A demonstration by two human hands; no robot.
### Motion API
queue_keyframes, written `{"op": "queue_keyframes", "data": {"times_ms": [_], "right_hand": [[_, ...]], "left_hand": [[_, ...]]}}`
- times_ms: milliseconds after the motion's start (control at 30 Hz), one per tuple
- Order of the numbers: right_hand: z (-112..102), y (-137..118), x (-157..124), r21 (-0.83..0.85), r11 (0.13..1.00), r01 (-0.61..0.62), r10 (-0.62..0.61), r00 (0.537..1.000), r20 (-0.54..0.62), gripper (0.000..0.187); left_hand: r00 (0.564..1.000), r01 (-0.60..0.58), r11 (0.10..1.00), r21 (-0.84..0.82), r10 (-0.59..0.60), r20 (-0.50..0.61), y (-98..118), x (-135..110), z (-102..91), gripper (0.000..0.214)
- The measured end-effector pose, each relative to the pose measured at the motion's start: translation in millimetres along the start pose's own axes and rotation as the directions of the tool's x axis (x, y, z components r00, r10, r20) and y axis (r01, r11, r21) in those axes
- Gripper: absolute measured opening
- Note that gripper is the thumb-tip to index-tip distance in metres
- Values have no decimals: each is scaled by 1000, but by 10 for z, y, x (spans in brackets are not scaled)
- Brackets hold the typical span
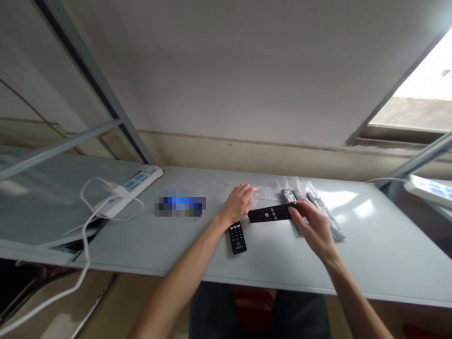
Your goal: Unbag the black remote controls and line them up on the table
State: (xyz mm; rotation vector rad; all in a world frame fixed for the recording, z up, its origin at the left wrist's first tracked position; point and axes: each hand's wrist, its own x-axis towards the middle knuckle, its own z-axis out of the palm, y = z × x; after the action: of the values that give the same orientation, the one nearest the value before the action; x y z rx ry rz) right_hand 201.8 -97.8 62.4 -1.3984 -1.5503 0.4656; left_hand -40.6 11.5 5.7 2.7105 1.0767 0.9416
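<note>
My right hand (pixel 310 223) pinches one end of a black remote control (pixel 271 214), held sideways with its buttons showing. My left hand (pixel 239 205) is closed over a thin clear plastic bag (pixel 267 192), which spreads out on both sides of it; the fingertips are partly hidden. Below that hand a second black remote control (pixel 238 238) lies buttons up on the table, its upper end covered by the hand. Behind and beside my right hand, several dark remotes in clear plastic bags (pixel 319 202) lie side by side.
The grey table (pixel 169 254) reaches back to the wall. At left lies a white power strip (pixel 130 188) with a plug and a looping white cable (pixel 85 240). A pixelated blue item (pixel 181 205) lies nearer. Another power strip (pixel 431 188) is at far right, by a metal frame.
</note>
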Motion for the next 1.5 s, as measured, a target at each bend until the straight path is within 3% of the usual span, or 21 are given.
{"op": "queue_keyframes", "data": {"times_ms": [67,133,200,300,400,533,667,867,1033,1333,1500], "right_hand": [[-49,29,301,52,999,-1,4,998,-60,31],[-5,85,557,238,968,-79,109,987,-116,39],[100,164,727,485,857,-174,259,959,-113,44],[269,299,806,688,676,-263,411,910,-55,50],[358,412,762,732,615,-292,452,892,-24,50],[372,479,698,720,644,-258,412,910,-43,36],[377,499,676,683,691,-237,427,896,-122,36],[419,588,644,676,695,-245,460,874,-155,37],[449,616,621,682,690,-245,479,860,-175,35],[465,537,587,675,692,-256,479,862,-165,31],[375,511,633,638,706,-308,551,805,-220,31]], "left_hand": [[1000,8,1000,-5,-8,0,-15,0,1,28],[1000,20,1000,-15,-20,2,-27,2,-2,31],[1000,30,999,-22,-30,6,-34,4,-5,34],[999,50,999,-14,-49,16,-32,6,-7,37],[998,58,998,0,-58,16,-15,14,-7,35],[998,27,997,65,-31,55,18,64,-8,31],[994,17,992,125,-30,101,37,163,13,32],[999,3,984,179,-12,50,-24,172,39,21],[1000,-14,987,158,14,0,-91,107,-31,16],[998,-42,994,99,38,41,-83,95,-61,19],[999,-27,992,121,23,36,-76,109,-111,23]]}}
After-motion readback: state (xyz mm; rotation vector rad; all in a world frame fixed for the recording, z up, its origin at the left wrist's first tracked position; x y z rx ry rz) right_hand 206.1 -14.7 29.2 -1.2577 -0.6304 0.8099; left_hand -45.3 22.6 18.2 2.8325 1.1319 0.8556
